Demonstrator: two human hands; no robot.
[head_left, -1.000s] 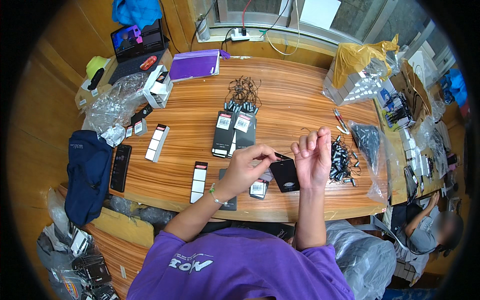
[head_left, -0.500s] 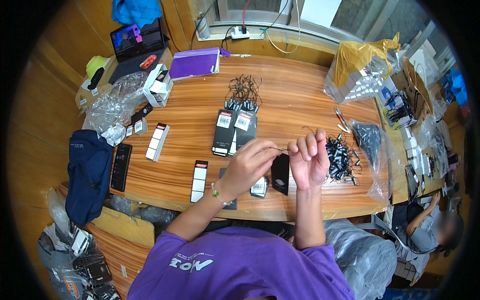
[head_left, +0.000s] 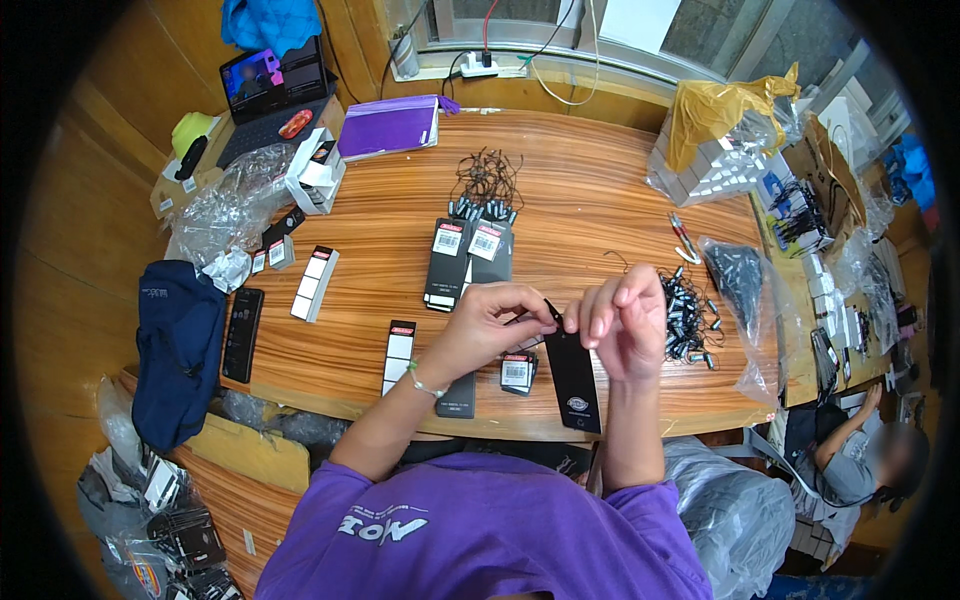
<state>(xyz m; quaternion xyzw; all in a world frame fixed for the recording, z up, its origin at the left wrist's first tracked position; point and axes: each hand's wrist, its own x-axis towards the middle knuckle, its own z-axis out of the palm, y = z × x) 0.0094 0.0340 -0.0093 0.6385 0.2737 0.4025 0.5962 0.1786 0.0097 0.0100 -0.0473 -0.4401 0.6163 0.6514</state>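
A black hang tag (head_left: 574,385) hangs tilted below my fingertips, its lower end over the table's front edge. My left hand (head_left: 498,322) is closed, thumb and finger pinching the tag's top corner. Beside it my right hand (head_left: 625,318) is curled, thumb and fingertips at the tag's upper edge; any thin cord between them is too small to make out. Under my left forearm lies a dark grey tag (head_left: 457,398). A small stack of labelled tags (head_left: 517,372) sits between my arms. Farther off are stacked tags (head_left: 447,265) with their black cords (head_left: 488,180) bunched beyond.
To the right lie a heap of black cords with small barrels (head_left: 688,320), pliers (head_left: 684,240) and a clear bag (head_left: 740,285). White label strips (head_left: 314,285) and a phone (head_left: 242,335) lie left. A laptop (head_left: 265,90) stands far left. Another person (head_left: 850,455) sits right.
The black tag has come up from the table and toward me, now hanging from my fingers. My left hand has shifted slightly down; my right hand has curled more.
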